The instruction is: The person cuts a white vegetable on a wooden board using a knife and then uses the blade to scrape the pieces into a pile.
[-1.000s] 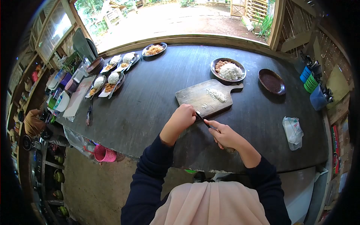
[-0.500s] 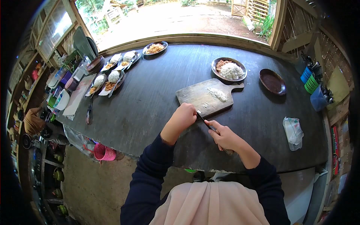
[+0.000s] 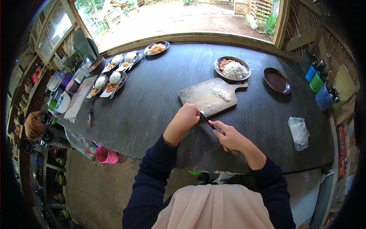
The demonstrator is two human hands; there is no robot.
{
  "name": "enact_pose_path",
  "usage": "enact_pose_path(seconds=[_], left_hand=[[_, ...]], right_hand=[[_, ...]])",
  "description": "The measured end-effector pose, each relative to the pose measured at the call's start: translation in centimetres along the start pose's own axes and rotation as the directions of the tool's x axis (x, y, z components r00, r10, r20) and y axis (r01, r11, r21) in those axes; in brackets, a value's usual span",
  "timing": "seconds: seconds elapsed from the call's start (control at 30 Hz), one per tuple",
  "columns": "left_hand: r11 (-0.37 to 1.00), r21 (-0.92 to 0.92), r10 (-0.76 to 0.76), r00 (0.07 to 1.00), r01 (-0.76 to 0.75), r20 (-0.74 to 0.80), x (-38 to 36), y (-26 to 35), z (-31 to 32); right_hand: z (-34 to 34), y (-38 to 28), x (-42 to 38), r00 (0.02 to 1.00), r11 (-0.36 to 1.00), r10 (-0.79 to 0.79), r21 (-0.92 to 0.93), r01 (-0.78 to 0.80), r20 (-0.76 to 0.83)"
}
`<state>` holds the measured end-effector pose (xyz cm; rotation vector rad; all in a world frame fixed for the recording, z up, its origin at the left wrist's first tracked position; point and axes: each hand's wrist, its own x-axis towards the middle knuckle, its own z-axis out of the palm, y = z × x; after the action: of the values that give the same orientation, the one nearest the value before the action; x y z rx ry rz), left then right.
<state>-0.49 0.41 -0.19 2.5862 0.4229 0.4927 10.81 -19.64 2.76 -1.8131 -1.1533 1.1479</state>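
My right hand (image 3: 230, 138) is wrapped round the handle of a knife (image 3: 207, 121), its dark blade angled up and left over the near edge of the wooden cutting board (image 3: 194, 93). At the blade's tip, my left hand (image 3: 188, 114) is closed, back of the hand upward; what its fingers hold is hidden. A small heap of thin white shreds (image 3: 220, 94) lies on the board, with a few loose pieces nearer the hands. Behind the board, a plate (image 3: 218, 72) carries a mound of white shreds and a reddish-brown chopped food.
An empty brown oval dish (image 3: 277, 81) sits to the right, a plastic-wrapped packet (image 3: 298, 133) nearer me. Plates of rice (image 3: 114, 78) stand at left beside another knife (image 3: 90, 114). Cutlery baskets (image 3: 316, 84) line the right edge; a plate of shredded orange food (image 3: 156, 48) is far back.
Both hands keep nearly the same place at the board's near edge. The right hand and knife have shifted very slightly; the whole view has moved a little.
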Motion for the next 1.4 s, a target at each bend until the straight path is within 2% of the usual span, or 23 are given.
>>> enact_pose_path(seconds=[0.03, 0.17, 0.27, 0.37, 0.47, 0.63, 0.77, 0.83, 0.93, 1.03, 1.4], left_hand=[[0.999, -0.033, 0.011, 0.999, -0.012, -0.038, 0.0, 0.1, 0.0], [1.0, -0.022, 0.013, 0.999, -0.014, -0.035, 0.0, -0.3, 0.2], [0.998, 0.064, 0.021, 0.999, -0.024, 0.05, 0.2, -0.3, -0.1], [0.998, 0.037, -0.048, 0.998, 0.046, 0.036, -0.1, 0.1, 0.0], [0.998, 0.058, 0.033, 0.999, -0.03, -0.039, -0.2, -0.2, 0.5], [0.994, 0.091, 0.058, 0.996, -0.064, 0.068, -0.6, 0.0, 0.4], [0.993, 0.089, 0.073, 0.996, -0.078, 0.06, -1.0, 0.4, 0.2], [0.997, 0.07, 0.037, 0.996, -0.044, 0.086, -0.8, 0.4, 0.0], [1.0, 0.006, 0.006, 0.993, -0.007, 0.115, -0.3, -0.3, -0.3], [1.0, -0.012, -0.026, 0.987, 0.028, 0.161, 0.1, -0.4, -0.8], [1.0, -0.016, -0.017, 0.992, 0.019, 0.128, -0.2, -0.4, -0.5]], right_hand=[[0.0, 0.0, 0.1, 1.0, 1.0, -0.002, 0.004, 0.002, -0.003], [0.5, 0.0, 0.7, 0.999, 1.0, -0.01, -0.004, 0.01, -0.032], [0.9, -0.1, 1.2, 0.997, 0.999, -0.034, -0.008, 0.033, -0.075], [0.8, 0.1, 0.8, 0.997, 0.998, -0.048, -0.045, 0.045, -0.068], [0.5, 0.1, 0.0, 0.997, 0.996, -0.055, -0.068, 0.052, -0.047], [0.6, 0.1, 0.5, 0.997, 0.998, -0.046, -0.051, 0.044, -0.055], [0.6, 0.4, 1.2, 0.998, 0.999, -0.031, -0.029, 0.029, -0.063], [0.6, 1.1, 1.5, 0.999, 0.997, -0.022, 0.069, 0.025, -0.044], [0.6, 1.3, 1.7, 0.999, 0.994, -0.019, 0.107, 0.024, -0.05], [0.7, 1.0, 1.3, 0.996, 0.993, -0.043, 0.111, 0.052, -0.079], [0.3, 0.0, 0.2, 0.999, 1.0, -0.015, 0.015, 0.016, -0.046]])
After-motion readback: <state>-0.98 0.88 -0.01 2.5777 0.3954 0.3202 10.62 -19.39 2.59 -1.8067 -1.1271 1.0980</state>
